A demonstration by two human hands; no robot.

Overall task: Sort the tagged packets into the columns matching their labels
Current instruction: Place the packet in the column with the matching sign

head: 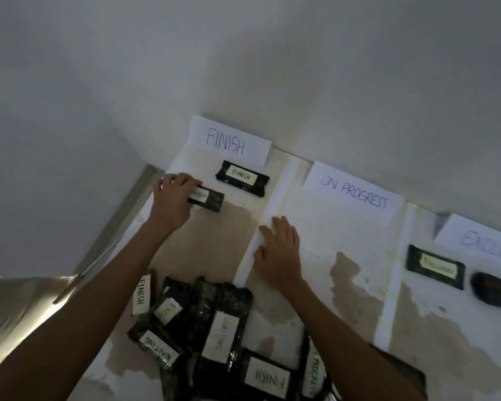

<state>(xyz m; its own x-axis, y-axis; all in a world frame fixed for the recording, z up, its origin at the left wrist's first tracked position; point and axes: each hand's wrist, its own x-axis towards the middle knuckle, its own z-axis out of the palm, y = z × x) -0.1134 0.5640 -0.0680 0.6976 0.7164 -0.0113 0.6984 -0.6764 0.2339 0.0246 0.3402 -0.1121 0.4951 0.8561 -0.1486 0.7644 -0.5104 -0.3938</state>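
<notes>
**Stained white table, taped into columns: one packet gripped under FINISH**

Nearest the person, a loose pile of packets overlaps itself on the table. The dark wrappers carry pale tags reading FINISH, WAITING and ON PROGRESS, and one tag is too blurred to read. Both bare forearms cross above this pile.

Just beyond it the right hand lies flat, palm down, with fingers straight and slightly spread. Its grip is apart and holds nothing. It rests on the white tape strip that divides the FINISH column from the ON PROGRESS column.

Farther out and to the left, the left hand reaches into the FINISH column. Its grip is clamped over the left end of the held packet, and the curled fingers leave only "NISH" of the tag showing. The held packet lies level in that column. Just beyond it to the right, apart from it, a second packet tagged FINISH lies flat in the same column.

Past a second tape strip on the right, a third-column packet lies flat. A cut-off packet sits just beside it at the frame's edge.

Along the far edge stand the FINISH sign, the ON PROGRESS sign and a third sign. The third sign's blurred lettering runs out of view and seems to begin "EXCLU". A plain white wall rises behind.
</notes>
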